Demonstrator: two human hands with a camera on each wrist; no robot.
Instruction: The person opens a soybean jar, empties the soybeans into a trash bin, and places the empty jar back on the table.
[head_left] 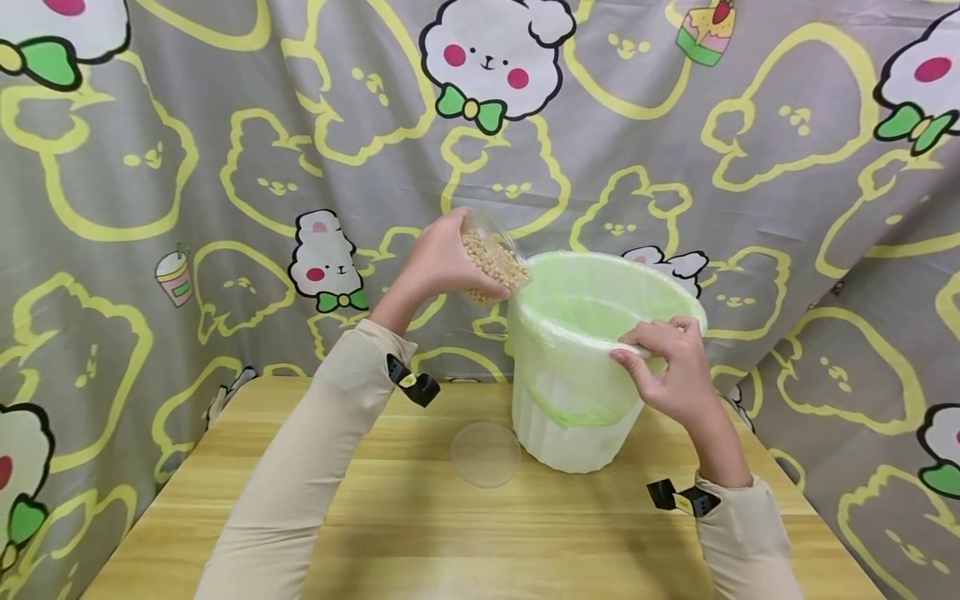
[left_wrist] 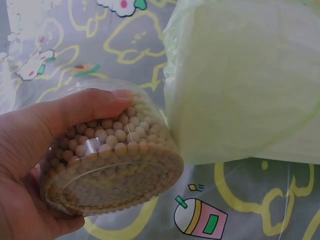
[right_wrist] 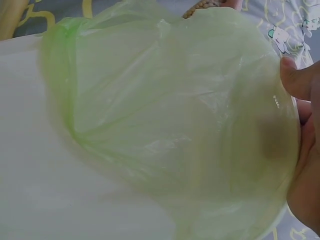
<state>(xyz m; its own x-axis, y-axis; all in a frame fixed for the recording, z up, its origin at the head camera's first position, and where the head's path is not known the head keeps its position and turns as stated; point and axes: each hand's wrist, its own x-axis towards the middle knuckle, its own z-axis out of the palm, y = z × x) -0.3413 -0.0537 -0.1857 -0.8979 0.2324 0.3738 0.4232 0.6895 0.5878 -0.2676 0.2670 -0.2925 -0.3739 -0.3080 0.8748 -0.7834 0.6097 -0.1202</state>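
My left hand (head_left: 450, 258) holds a clear plastic jar (left_wrist: 155, 95) of small round tan balls (left_wrist: 117, 135), thumb across its side. The jar is tipped over to the right, its mouth end right at the left rim of a white trash bin (head_left: 566, 450). A thin pale green trash bag (right_wrist: 200, 115) lines the bin and folds down over its outside. On the near right of the bin, my right hand (head_left: 675, 371) grips the bag-covered rim, thumb outside. In the head view the visible inside of the bin shows only green lining.
A clear round lid (head_left: 486, 454) lies flat on the wooden table (head_left: 420, 533), just left of the bin's base. Behind the table and along both sides hangs a grey cartoon-print curtain (head_left: 390, 192). The bin stands towards the table's back edge.
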